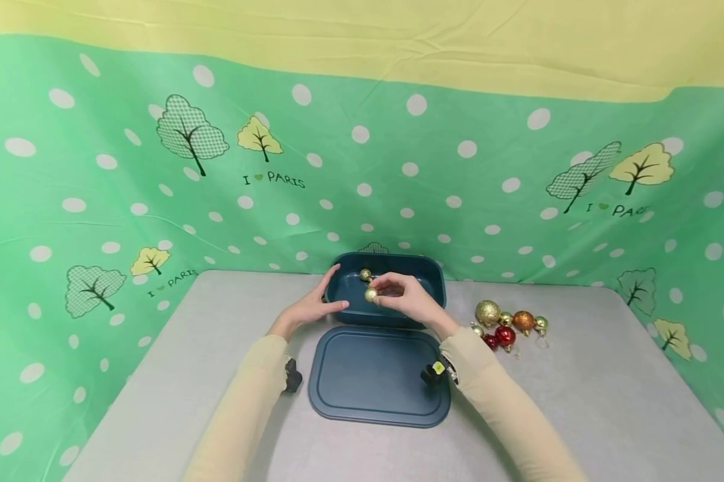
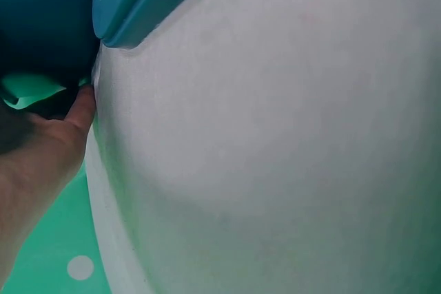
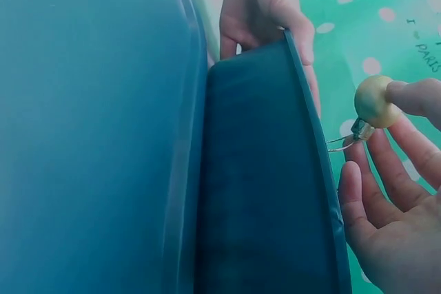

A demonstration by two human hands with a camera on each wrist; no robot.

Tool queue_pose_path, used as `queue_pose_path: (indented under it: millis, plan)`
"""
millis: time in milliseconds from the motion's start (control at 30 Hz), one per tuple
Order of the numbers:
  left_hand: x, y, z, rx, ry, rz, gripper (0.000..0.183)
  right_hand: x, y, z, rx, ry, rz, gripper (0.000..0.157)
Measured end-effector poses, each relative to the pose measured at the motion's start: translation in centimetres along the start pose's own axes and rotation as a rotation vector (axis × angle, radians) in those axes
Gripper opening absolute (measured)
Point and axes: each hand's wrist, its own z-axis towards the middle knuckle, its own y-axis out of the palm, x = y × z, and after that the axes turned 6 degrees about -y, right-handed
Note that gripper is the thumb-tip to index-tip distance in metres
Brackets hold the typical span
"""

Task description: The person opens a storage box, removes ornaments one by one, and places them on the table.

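Observation:
A deep dark-blue box (image 1: 430,268) stands at the table's far edge. My left hand (image 1: 307,308) holds its left end, thumb by the near corner and fingers along the side. Over the box, my right hand (image 1: 406,298) pinches a small gold Christmas ball (image 1: 370,294) between thumb and fingertips. In the right wrist view, that ball (image 3: 374,100) hangs with its metal cap and wire hook downward, its other fingers loosely spread. Another gold ball (image 1: 366,274) lies inside the box, partly beside the right hand; the hand hides some of the box floor.
A flat blue lid (image 1: 380,375) lies on the table in front of the box. To the right sits a group of gold, orange and red Christmas balls (image 1: 505,336). Green dotted cloth (image 1: 410,167) hangs behind and at both sides of the grey table (image 1: 578,402).

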Motion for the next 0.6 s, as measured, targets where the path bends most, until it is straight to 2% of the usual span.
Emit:
queue_pose_path:
  millis: [333,600]
  plan:
    - [0.0,0.0,-0.1,0.005,0.000,0.011,0.088,0.4,-0.8,-2.4,-0.005,-0.007,-0.071,0.028]
    - [0.1,-0.1,-0.2,0.003,0.011,0.007,0.090,0.3,-2.5,-4.4,-0.003,-0.017,-0.107,0.026]
